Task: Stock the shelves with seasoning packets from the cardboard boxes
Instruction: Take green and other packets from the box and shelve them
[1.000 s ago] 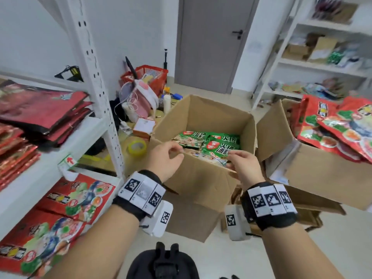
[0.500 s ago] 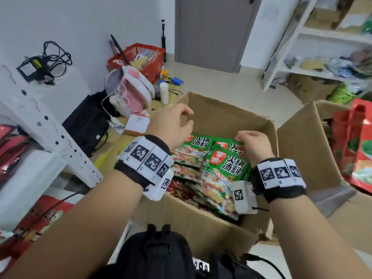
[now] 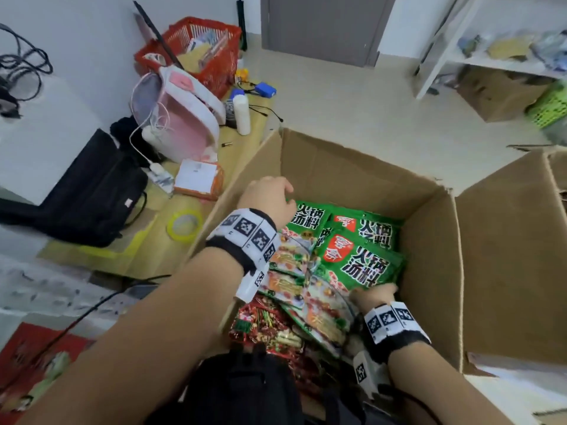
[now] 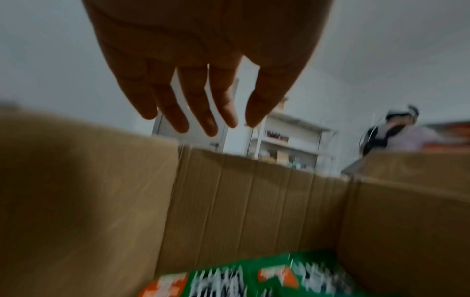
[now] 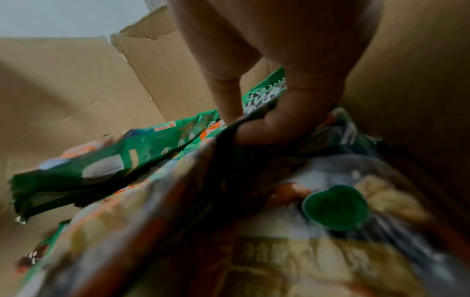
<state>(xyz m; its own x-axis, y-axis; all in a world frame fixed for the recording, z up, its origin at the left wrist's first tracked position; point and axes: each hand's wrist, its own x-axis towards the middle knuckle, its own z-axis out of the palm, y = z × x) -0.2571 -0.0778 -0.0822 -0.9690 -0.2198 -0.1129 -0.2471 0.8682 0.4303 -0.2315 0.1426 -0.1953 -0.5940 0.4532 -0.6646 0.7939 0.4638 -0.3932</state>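
An open cardboard box holds a stack of green seasoning packets, with red ones at its near side. My left hand hovers over the box's left part. The left wrist view shows that hand with straight, spread fingers holding nothing, above the box wall and the green packets. My right hand is down in the box at the near edge of the stack. In the right wrist view this hand pinches the edge of a green packet between thumb and curled fingers.
A second cardboard box stands close on the right. Left of the box lie a tape roll, a black bag, a pink bag and a red basket. White shelving stands far right. Another person is beyond the box.
Both hands have left the box's near rim and gone inside. The right hand has dropped to the near edge of the green stack and taken hold; the left hand hovers open over the packets.
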